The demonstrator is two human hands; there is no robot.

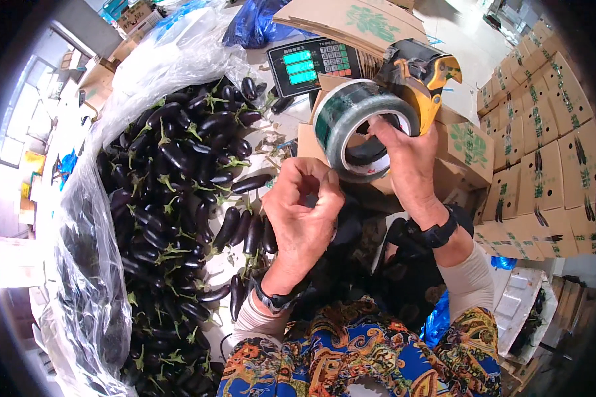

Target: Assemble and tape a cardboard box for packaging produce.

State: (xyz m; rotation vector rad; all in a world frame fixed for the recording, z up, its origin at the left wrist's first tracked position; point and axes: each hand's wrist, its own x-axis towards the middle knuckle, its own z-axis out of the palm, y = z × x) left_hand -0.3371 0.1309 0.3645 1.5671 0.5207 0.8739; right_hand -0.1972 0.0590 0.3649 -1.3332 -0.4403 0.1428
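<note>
My right hand (410, 159) grips a large roll of clear packing tape (338, 112), with fingers inside its core. A yellow and black tape dispenser (430, 79) sits against the roll's far right side, above that hand. Whether the roll is fitted onto it I cannot tell. Just left of the roll's lower edge, my left hand (304, 208) is closed in a pinch, thumb and forefinger together. What it holds, if anything, is too small to make out. A large heap of dark purple eggplants (172, 198) lies left of my left hand, with several loose ones beside it.
Clear plastic sheeting (79, 278) borders the heap on the left. Beyond the hands stand a digital scale display (311, 66) and flattened cardboard (357, 23). An open-looking carton (463, 145) sits behind my right hand. Stacked cartons (543, 159) form a wall at right.
</note>
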